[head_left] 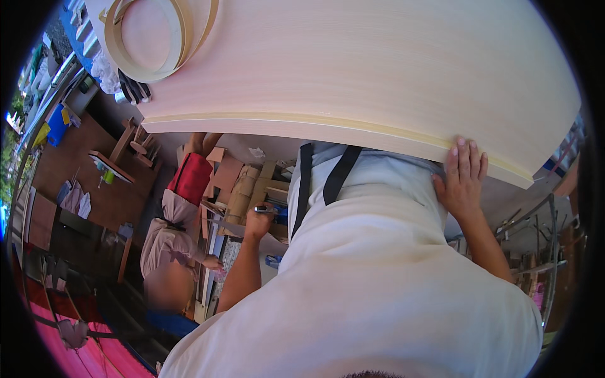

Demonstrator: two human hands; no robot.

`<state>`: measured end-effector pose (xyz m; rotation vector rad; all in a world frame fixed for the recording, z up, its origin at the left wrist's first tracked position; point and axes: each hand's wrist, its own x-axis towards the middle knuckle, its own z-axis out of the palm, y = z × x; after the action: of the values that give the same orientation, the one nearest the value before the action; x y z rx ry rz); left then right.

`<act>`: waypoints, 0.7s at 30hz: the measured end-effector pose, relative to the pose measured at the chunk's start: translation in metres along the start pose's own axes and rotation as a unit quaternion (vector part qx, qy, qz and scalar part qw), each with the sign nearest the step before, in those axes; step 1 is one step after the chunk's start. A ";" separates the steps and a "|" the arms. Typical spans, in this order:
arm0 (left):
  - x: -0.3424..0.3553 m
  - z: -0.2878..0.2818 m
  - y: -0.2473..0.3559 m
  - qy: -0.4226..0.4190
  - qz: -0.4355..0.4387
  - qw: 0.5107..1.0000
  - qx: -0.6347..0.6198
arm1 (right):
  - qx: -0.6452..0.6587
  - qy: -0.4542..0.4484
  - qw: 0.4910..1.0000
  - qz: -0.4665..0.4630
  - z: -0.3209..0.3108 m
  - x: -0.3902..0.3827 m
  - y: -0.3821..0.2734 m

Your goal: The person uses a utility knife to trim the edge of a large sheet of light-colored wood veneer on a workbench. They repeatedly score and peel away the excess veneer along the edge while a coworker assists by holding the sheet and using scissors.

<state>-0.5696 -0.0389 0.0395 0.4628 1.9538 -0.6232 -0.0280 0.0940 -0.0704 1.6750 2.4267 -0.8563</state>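
Observation:
My right hand (464, 179) rests on the near edge of a large pale wooden panel (353, 69), its fingers stretched out over the top face and the thumb at the edge. A narrow yellowish strip (296, 118) runs along that edge. Lower and to the left, away from the panel, my left hand (257, 222) is closed around a small black and silver tool (265, 209); its exact kind is hard to make out. A coil of thin pale wood edging (178, 53) lies on the panel's far left, beside dark striped gloves (134, 89).
Another person (173, 233) in red shorts works at my left, one hand near a bench. Wood offcuts (228, 173) and stacked boards (259, 189) stand between us. A metal rack (551, 252) is at the right. A brown tabletop (120, 170) stands farther left.

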 end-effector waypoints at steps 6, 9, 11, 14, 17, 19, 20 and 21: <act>0.077 -0.034 0.011 -0.074 0.052 0.995 0.031 | 0.006 -0.036 0.997 -0.068 -0.011 0.054 -0.057; 0.111 -0.055 0.010 -0.072 0.058 0.996 0.019 | 0.034 -0.028 0.994 -0.102 -0.017 0.091 -0.090; 0.126 -0.067 0.001 -0.065 0.049 0.997 -0.010 | 0.054 -0.025 0.991 -0.124 -0.021 0.118 -0.112; 0.145 -0.079 -0.019 -0.070 0.047 0.996 -0.039 | 0.086 -0.037 0.983 -0.159 -0.030 0.157 -0.147; 0.158 -0.084 -0.043 -0.082 0.058 0.993 -0.060 | 0.133 -0.067 0.970 -0.190 -0.033 0.197 -0.182; 0.163 -0.083 -0.057 -0.081 0.073 0.991 -0.074 | 0.146 -0.081 0.964 -0.207 -0.033 0.223 -0.208; 0.165 -0.082 -0.062 -0.088 0.074 0.991 -0.063 | 0.152 -0.079 0.961 -0.216 -0.033 0.235 -0.221; 0.166 -0.081 -0.066 -0.094 0.074 0.991 -0.052 | 0.159 -0.079 0.958 -0.224 -0.034 0.247 -0.234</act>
<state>-0.7358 -0.0330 -0.0644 0.4627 1.7456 -0.4514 -0.3250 0.2595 -0.0373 1.0695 2.7047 -1.4424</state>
